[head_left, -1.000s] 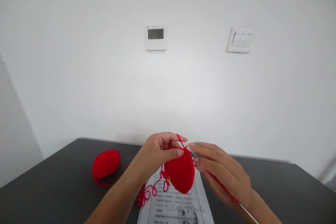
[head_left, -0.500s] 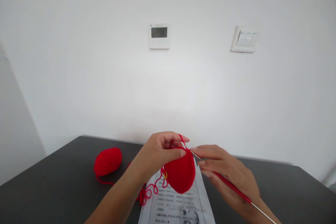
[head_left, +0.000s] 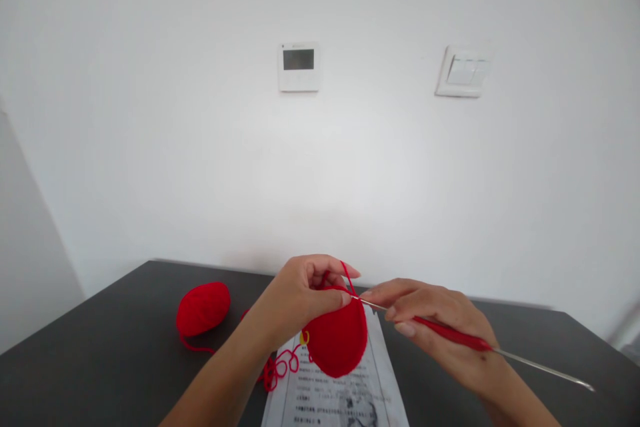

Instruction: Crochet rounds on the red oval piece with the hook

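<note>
My left hand [head_left: 313, 287] pinches the top edge of a round red crocheted piece [head_left: 337, 340], with red yarn running over its raised index finger. Closed around the red grip of a metal crochet hook [head_left: 450, 333] is my right hand [head_left: 440, 320]. The hook's tip meets the piece's top edge beside my left thumb, and its other end sticks out to the right. A yellow stitch marker [head_left: 305, 337] hangs at the piece's left edge. Loose red yarn [head_left: 281, 367] lies in loops below my left wrist.
A red yarn ball [head_left: 203, 309] rests on the dark table [head_left: 125, 327] at the left. Printed paper [head_left: 330, 400] lies under the hands. On the white wall behind are a panel with a dark screen [head_left: 299, 67] and a light switch [head_left: 463, 71].
The hook has turned flatter, and its far end now shows at the right. My right hand has tilted with it. The red piece has shifted slightly left and down.
</note>
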### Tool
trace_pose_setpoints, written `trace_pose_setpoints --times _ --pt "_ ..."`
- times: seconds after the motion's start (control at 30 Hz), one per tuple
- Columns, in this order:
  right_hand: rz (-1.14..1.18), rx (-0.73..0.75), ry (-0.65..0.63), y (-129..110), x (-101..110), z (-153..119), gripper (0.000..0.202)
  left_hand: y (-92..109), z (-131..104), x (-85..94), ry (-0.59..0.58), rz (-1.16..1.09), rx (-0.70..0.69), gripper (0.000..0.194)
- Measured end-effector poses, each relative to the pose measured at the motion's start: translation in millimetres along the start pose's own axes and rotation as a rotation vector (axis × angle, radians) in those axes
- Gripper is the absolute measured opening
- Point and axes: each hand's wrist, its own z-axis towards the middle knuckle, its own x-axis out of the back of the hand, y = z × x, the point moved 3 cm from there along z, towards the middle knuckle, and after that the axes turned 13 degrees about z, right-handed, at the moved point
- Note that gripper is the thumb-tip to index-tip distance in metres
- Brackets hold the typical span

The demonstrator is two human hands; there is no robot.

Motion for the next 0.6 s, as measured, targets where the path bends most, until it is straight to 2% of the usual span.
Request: trace_pose_setpoints --times 0.23,0.43,0.6 --pt "-0.121 -0.045 -0.076 -4.0 2.2 -0.5 0.021 1.4 0.1 -3.1 0.034 0.070 0.000 0.026" --pt "-0.173 -0.045 -0.033 -7.2 -1.3 -0.2 0.019 2.3 -1.3 -2.5 0.081 0.095 -0.016 0.028" --pt "-0.255 -0.011 -0.011 -7.9 -6.0 1.8 0.018 3.1 -3.1 -1.9 0.156 0.245 -0.086 0.027"
